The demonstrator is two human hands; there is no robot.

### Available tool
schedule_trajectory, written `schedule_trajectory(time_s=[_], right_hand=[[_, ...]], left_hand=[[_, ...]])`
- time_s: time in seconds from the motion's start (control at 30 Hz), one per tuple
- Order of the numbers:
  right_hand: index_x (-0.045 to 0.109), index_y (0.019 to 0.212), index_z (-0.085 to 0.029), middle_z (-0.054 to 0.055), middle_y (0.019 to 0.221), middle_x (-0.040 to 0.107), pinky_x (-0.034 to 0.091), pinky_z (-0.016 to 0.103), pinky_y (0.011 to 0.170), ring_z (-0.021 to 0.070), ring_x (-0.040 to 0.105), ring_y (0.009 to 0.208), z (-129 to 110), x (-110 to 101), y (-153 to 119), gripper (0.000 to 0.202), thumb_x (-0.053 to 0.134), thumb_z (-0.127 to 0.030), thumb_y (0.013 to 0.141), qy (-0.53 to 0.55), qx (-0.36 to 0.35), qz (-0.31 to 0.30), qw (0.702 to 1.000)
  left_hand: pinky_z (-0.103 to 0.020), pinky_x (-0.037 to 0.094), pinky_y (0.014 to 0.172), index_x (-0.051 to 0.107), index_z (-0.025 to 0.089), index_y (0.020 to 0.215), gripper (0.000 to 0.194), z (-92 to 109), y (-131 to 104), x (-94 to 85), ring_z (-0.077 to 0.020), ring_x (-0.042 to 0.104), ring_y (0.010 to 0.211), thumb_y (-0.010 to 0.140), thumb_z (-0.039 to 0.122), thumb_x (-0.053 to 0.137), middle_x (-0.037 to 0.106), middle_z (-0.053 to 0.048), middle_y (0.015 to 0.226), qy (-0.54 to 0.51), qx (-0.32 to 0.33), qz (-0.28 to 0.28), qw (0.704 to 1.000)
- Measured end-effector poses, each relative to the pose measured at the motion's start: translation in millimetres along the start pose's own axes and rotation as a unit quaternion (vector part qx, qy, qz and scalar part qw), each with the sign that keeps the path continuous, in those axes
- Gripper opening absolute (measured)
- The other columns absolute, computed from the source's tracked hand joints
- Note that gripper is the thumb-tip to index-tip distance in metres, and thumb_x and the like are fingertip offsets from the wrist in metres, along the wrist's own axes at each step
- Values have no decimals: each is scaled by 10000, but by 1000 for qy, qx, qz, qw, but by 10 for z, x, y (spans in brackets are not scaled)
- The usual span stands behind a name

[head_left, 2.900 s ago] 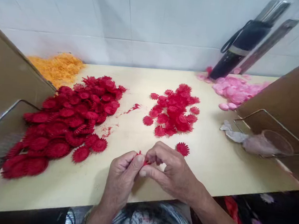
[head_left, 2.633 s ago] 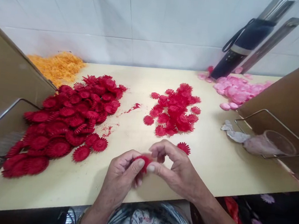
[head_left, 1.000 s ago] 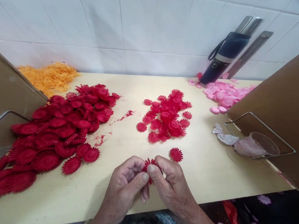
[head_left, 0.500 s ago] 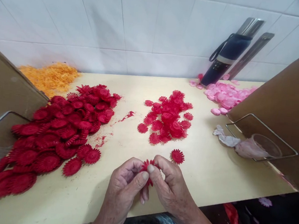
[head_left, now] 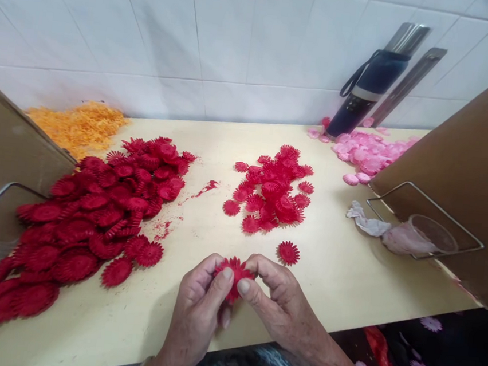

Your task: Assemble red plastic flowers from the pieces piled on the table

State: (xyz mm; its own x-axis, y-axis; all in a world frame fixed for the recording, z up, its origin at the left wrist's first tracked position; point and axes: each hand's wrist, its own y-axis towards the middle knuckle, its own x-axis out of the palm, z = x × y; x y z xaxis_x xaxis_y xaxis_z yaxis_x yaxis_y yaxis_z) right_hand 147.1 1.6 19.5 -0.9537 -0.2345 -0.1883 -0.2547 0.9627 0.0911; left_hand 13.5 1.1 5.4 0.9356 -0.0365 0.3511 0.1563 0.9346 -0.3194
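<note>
While both hands meet over the near part of the table, a red toothed disc sits between them, raised just above the near edge and turned face-up toward the wearer. Being round, it offers no long axis; what counts is which side each hand has. The left hand grasps its left side, thumb laid over the face and fingers curled behind. The right hand meets the right rim, its thumb tip against or very near the edge and its forefinger at the upper right; how firmly it pinches cannot be told. The left thumb reaches further across the disc, so the left grasp looks the surer. Beyond the right knuckles, and nearer to that hand, a loose red disc lies flat, between the hands and the smaller red heap.
</note>
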Motion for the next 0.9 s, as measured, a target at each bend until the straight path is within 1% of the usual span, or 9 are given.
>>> schedule_trajectory(time_s=[0.13,0.23,0.3,0.33,0.4,0.5,0.6,0.77,0.9], right_hand=[[495,687,-174,-6,642,531,401,232,571,106,495,582,-28,4,-2,219,441,-256,883,-65,-16,3,998],[530,793,-175,10,702,536,420,249,602,128,505,649,-51,-3,-14,100,527,-261,844,-139,-60,60,987],[531,895,-179,28,756,544,434,274,645,152,512,714,-67,-15,-18,123,582,-253,812,-180,-100,102,973],[531,905,-181,33,768,546,435,284,659,159,512,734,-74,-21,-16,129,590,-239,805,-191,-118,104,969],[540,849,-184,31,756,542,433,285,661,157,513,735,-79,-27,-2,51,572,-200,813,-184,-131,73,971],[546,781,-180,6,715,532,427,248,628,126,514,687,-68,-31,26,39,553,-162,815,-115,-90,12,989],[534,724,-173,-12,677,509,408,229,599,106,496,638,-46,-35,41,88,536,-136,804,-79,-54,5,995],[487,676,-175,-13,632,500,382,230,545,106,475,581,-13,5,36,138,474,-151,811,-83,-30,85,992],[449,710,-189,-20,625,486,377,233,539,108,468,566,23,-10,74,127,444,-197,836,-102,-21,162,981]], left_hand=[[-129,235,292,468,174,625,349,12,-8,37,-36,291,336,760,477,580,387,76,448,28,-8,23,999],[-135,221,287,459,170,591,409,41,9,52,-34,275,333,729,536,578,371,73,439,51,-3,35,998],[-140,224,290,440,170,556,446,50,21,45,-36,274,336,709,565,582,357,72,429,67,-1,35,997],[-143,226,291,430,170,538,462,48,26,37,-38,278,341,698,574,588,352,70,427,73,1,33,997],[-150,226,293,424,168,510,483,37,30,17,-40,280,345,682,586,596,343,68,424,85,5,34,996],[-164,226,297,442,164,500,495,13,26,-13,-43,290,338,688,602,576,351,62,424,94,5,26,995],[-172,248,316,428,170,508,487,8,20,-44,-46,309,334,716,592,554,356,62,423,102,22,-8,995],[-187,340,397,533,160,630,336,1,11,-112,-76,437,409,774,460,575,485,28,496,86,27,-79,993],[-197,361,415,553,158,625,272,-17,-15,-142,-84,479,415,792,371,584,524,23,514,35,36,-50,997]])
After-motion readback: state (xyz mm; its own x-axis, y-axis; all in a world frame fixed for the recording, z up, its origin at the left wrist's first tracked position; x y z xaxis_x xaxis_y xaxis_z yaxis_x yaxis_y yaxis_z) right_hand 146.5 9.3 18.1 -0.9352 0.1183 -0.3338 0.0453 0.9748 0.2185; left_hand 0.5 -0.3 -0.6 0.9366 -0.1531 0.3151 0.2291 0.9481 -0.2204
